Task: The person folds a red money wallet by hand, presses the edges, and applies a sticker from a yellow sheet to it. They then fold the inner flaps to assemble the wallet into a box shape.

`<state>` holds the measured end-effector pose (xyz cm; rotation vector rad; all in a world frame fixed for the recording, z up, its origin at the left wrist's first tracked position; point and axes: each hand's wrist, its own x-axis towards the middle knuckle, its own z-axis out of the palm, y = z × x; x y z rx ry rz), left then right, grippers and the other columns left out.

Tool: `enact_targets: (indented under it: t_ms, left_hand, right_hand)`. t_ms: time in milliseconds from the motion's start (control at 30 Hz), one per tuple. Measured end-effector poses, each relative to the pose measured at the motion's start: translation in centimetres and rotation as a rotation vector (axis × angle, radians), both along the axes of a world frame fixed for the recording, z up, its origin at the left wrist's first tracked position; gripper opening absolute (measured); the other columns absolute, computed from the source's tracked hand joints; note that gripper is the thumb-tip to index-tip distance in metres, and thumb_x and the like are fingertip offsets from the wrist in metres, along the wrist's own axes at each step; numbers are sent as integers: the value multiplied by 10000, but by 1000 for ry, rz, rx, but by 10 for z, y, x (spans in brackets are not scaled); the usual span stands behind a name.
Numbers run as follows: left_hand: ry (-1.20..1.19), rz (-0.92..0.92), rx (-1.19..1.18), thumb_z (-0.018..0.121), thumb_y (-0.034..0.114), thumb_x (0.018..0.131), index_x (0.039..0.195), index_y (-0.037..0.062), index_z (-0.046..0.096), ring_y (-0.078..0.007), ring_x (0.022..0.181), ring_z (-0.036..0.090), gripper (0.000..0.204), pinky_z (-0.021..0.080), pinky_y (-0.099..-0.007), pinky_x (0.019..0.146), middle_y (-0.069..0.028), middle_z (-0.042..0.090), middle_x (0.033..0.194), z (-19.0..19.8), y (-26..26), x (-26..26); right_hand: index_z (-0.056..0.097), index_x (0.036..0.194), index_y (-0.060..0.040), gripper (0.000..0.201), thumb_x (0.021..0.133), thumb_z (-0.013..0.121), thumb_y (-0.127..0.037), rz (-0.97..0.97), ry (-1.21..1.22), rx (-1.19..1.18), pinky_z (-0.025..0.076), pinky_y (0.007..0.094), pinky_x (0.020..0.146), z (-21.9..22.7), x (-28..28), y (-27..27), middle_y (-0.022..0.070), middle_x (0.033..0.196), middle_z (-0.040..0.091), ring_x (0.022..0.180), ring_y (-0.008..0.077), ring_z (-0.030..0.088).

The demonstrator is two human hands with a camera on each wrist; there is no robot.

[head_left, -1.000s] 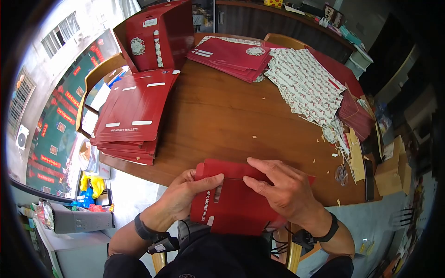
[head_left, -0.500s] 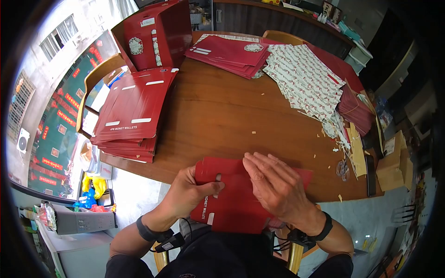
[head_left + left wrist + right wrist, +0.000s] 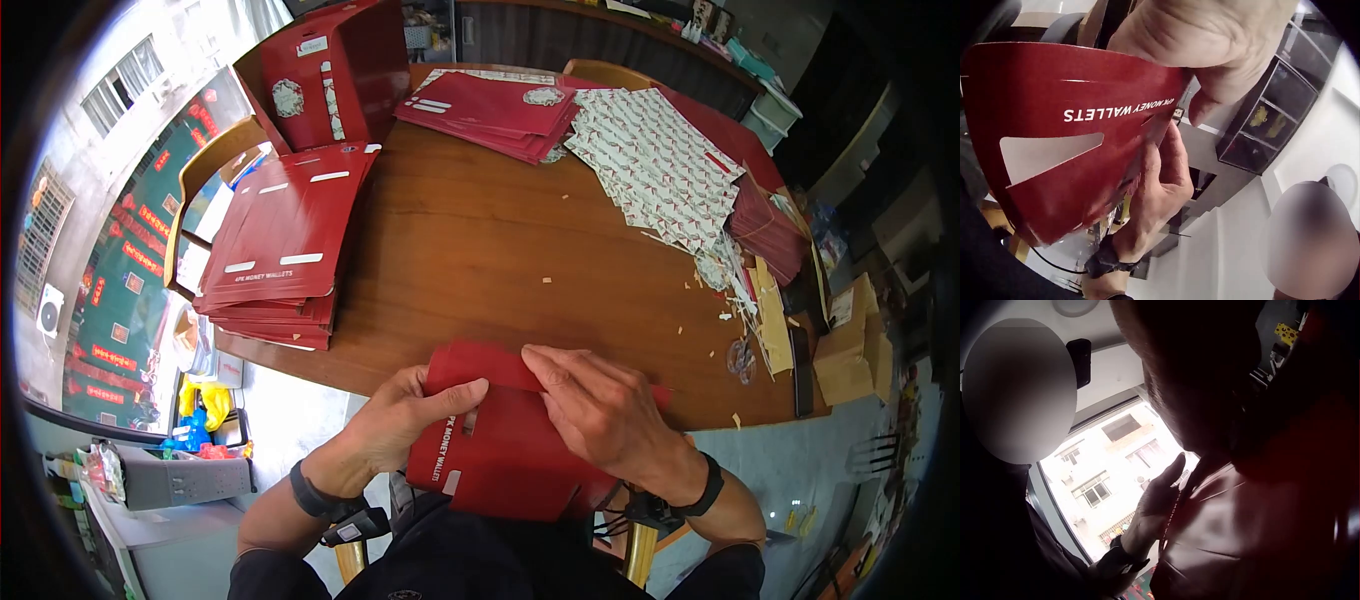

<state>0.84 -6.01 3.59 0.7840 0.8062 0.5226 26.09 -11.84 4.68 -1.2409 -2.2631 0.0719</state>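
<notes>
A red printed card (image 3: 500,450) lettered "MONEY WALLETS", with slots cut in it, is held over the table's near edge in front of the person's lap. My left hand (image 3: 405,425) grips its left side, thumb on top near a slot and fingers behind. At the far edge, a flap (image 3: 480,365) bends along a crease. My right hand (image 3: 610,410) pinches the flap, fingers close together. The left wrist view shows the right hand (image 3: 1163,181) at the card's edge, with the lettering and a slot facing that camera. The right wrist view is mostly dark.
A stack of similar red cards (image 3: 285,230) lies at the table's left, near a tall red box (image 3: 345,80). Farther back are more red sheets (image 3: 490,110) and white patterned sheets (image 3: 655,165). Paper scraps (image 3: 725,275) and a dark phone (image 3: 801,370) lie at the right.
My right hand's index finger and thumb, spread apart at the crease a second ago, have come together on the flap. The left thumb bent, then straightened again. The card's near part has tilted.
</notes>
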Motion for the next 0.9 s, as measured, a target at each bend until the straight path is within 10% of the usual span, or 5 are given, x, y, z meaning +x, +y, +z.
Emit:
enact_targets:
  t_ms: [467, 600, 667, 833, 900]
  left_hand:
    - [82, 90, -26, 731, 170, 1035, 1030, 70, 741, -112, 787, 666, 101, 560, -289, 731, -17, 707, 854, 0, -19, -2]
    - [40, 146, 9, 733, 178, 1036, 1045, 80, 756, -107, 805, 669, 101, 558, -289, 752, -14, 723, 879, 3, -24, -1]
    - [36, 163, -9, 730, 179, 1039, 1055, 81, 761, -104, 813, 670, 103, 556, -287, 761, -12, 730, 894, 3, -27, 2]
    - [-59, 174, -4, 725, 146, 1041, 1107, 69, 776, -99, 843, 677, 113, 565, -297, 792, -14, 750, 945, -7, -34, 6]
    - [-60, 160, -46, 727, 138, 1039, 1116, 66, 774, -101, 852, 683, 116, 567, -296, 798, -18, 754, 955, -6, -38, 10]
  right_hand:
    - [699, 1282, 25, 460, 863, 843, -95, -127, 56, 209, 623, 441, 885, 7, -21, -26, 156, 1170, 718, 1005, 293, 728]
    - [666, 1340, 22, 415, 966, 788, -111, -7, 546, -151, 562, 278, 619, -5, -36, -61, 98, 899, 714, 685, 146, 665]
    - [566, 1448, 38, 452, 1053, 699, -136, -115, 1195, -1009, 518, 244, 569, -3, -39, -68, 74, 831, 708, 594, 94, 615]
    - [467, 1472, 79, 409, 1138, 514, -152, -51, 1519, -1062, 515, 258, 511, -18, -31, -65, 148, 875, 706, 540, 141, 632]
    - [617, 1254, 59, 313, 1156, 497, -213, -82, 1844, -1095, 506, 271, 468, -23, -35, -65, 136, 829, 700, 508, 145, 628]
